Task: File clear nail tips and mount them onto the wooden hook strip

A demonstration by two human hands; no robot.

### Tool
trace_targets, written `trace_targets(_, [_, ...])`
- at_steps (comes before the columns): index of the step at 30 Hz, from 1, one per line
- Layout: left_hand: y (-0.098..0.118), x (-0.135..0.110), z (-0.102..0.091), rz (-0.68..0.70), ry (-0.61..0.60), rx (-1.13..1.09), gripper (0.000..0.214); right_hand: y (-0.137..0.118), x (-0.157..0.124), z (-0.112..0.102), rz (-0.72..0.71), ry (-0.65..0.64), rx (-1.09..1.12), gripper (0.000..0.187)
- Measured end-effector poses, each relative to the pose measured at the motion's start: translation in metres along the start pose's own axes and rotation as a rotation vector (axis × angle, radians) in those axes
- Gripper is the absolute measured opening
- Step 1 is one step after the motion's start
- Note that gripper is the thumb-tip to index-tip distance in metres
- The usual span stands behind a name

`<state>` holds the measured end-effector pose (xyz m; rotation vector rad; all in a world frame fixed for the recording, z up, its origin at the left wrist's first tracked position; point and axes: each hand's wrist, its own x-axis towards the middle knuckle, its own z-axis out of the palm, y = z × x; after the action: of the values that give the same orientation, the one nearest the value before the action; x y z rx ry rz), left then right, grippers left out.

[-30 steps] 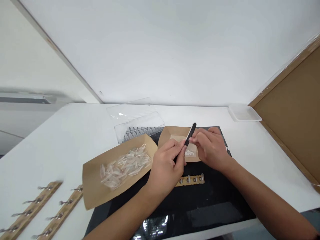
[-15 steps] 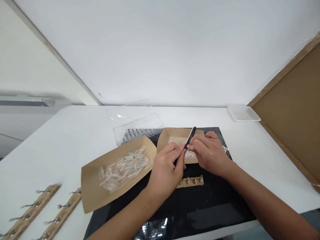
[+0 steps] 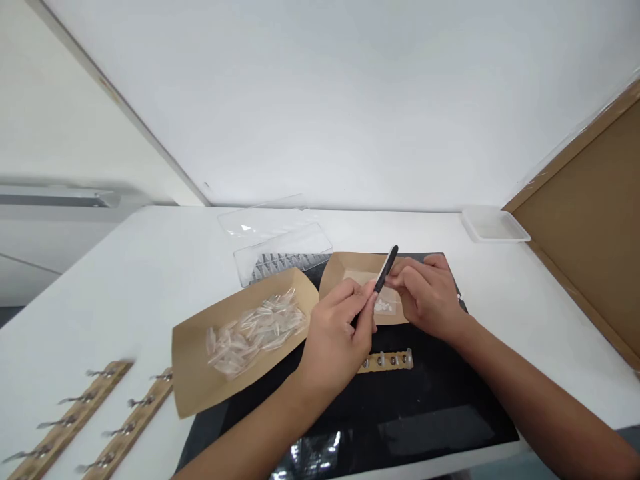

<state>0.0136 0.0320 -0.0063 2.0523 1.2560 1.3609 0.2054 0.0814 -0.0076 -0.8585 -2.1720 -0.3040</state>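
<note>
A big white wall (image 3: 350, 107) stands at the back of the room. In front of it is a white table (image 3: 135, 287), smooth and flat. A large brown board (image 3: 590, 220) leans up on the right side. On the left, a grey bar (image 3: 57, 196) sits low by the wall. A black mat (image 3: 450, 387) lies on the table, and its shiny front part shows bright light.

A big brown tray (image 3: 193, 373) sits partly on the mat, with lots of clear pieces (image 3: 255, 333) in it. Two wooden strips (image 3: 77, 417) with metal clips lie on the table at the left. A smaller brown tray (image 3: 333, 270) is just beside the big one, behind the hands. A clear box (image 3: 285, 253) is behind the trays, and a see-through tub (image 3: 495, 228) sits far back, near the board.

The left hand (image 3: 343, 320) pinches a black and white stick (image 3: 387, 267), which points up over the small tray. The right hand (image 3: 425, 290) is close to the stick. Its fingers are bent and bunched; I cannot tell if they hold something. Below the hands, a short strip (image 3: 387, 361) lies on the mat. Little white bits (image 3: 384, 306) lie in the small tray.
</note>
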Motion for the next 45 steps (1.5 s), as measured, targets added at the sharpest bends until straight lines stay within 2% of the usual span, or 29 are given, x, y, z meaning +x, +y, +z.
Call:
trace_targets(3, [0.002,0.000,-0.001,-0.014,-0.003,-0.004,0.040,-0.001,0.001,-0.002,0.033,-0.033,0.089,0.021])
trace_targets(8, [-0.002,0.001,-0.001,-0.039,0.033,-0.001,0.025,-0.001,-0.002,-0.008,0.089,-0.009,0.242,0.021])
trace_targets(15, [-0.015,0.010,-0.005,-0.103,0.080,0.238,0.023,-0.005,-0.012,-0.013,0.279,0.083,0.534,0.010])
trace_targets(17, [-0.013,0.014,-0.010,-0.154,0.079,0.267,0.031,-0.008,-0.014,-0.013,0.360,0.095,0.662,0.006])
trace_targets(19, [-0.008,0.017,-0.021,-0.187,0.074,0.314,0.042,-0.010,-0.016,-0.012,0.440,0.120,0.794,0.013])
trace_targets(22, [0.002,0.014,-0.046,-0.186,0.049,0.453,0.041,-0.010,-0.019,-0.011,0.497,0.143,0.910,0.022])
trace_targets(27, [0.003,-0.015,-0.087,-0.296,-0.028,0.620,0.043,-0.009,-0.019,-0.010,0.418,0.149,0.776,0.013])
trace_targets(33, [-0.019,-0.047,-0.106,-0.425,-0.243,0.748,0.048,-0.012,-0.016,-0.013,0.171,0.136,0.637,0.013])
trace_targets(38, [-0.019,-0.043,-0.114,-0.437,-0.366,0.949,0.047,-0.011,-0.020,-0.007,-0.093,0.115,0.476,0.017])
trace_targets(41, [-0.011,-0.035,-0.116,-0.442,-0.437,1.089,0.044,-0.011,-0.024,-0.004,-0.180,0.077,0.417,0.018])
trace_targets(43, [-0.003,-0.029,-0.112,-0.339,-0.398,1.137,0.038,-0.011,-0.025,-0.003,-0.190,0.083,0.402,0.019])
trace_targets(45, [0.006,-0.021,-0.101,-0.211,-0.299,1.041,0.036,-0.012,-0.025,-0.003,-0.200,0.107,0.389,0.018])
